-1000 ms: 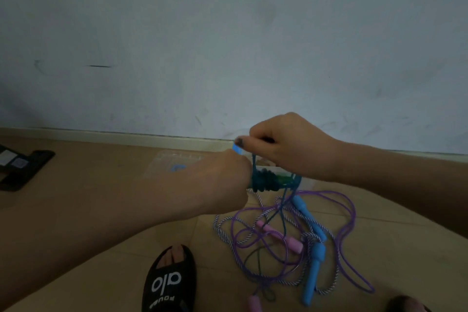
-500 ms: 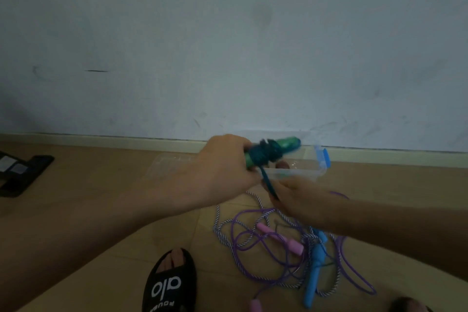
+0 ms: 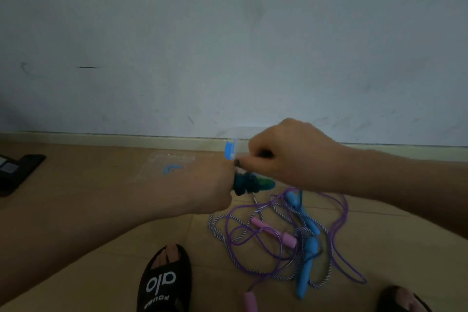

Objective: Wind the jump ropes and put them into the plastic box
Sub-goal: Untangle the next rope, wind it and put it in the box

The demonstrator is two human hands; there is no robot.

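Note:
My left hand point(image 3: 202, 185) grips the green handles of a jump rope point(image 3: 253, 183), with dark teal cord wound round them. Just above the bundle, my right hand point(image 3: 286, 157) pinches the loose teal cord. The clear plastic box point(image 3: 231, 150) with a blue clasp stands on the floor behind my hands, mostly hidden by them. On the floor below lies a tangle of ropes: a purple cord point(image 3: 339, 225) with pink handles point(image 3: 286, 235) and a white striped cord point(image 3: 217, 225) with blue handles point(image 3: 307, 261).
A clear lid point(image 3: 162, 167) with a blue mark lies on the floor to the left of the box. A dark flat object point(image 3: 17, 172) sits at far left. My feet in black slides point(image 3: 164, 281) are at the bottom. A wall with a skirting board runs behind.
My right hand has swung from under the bundle up over it, carrying the teal cord round the handles. The left hand has lowered the bundle a little.

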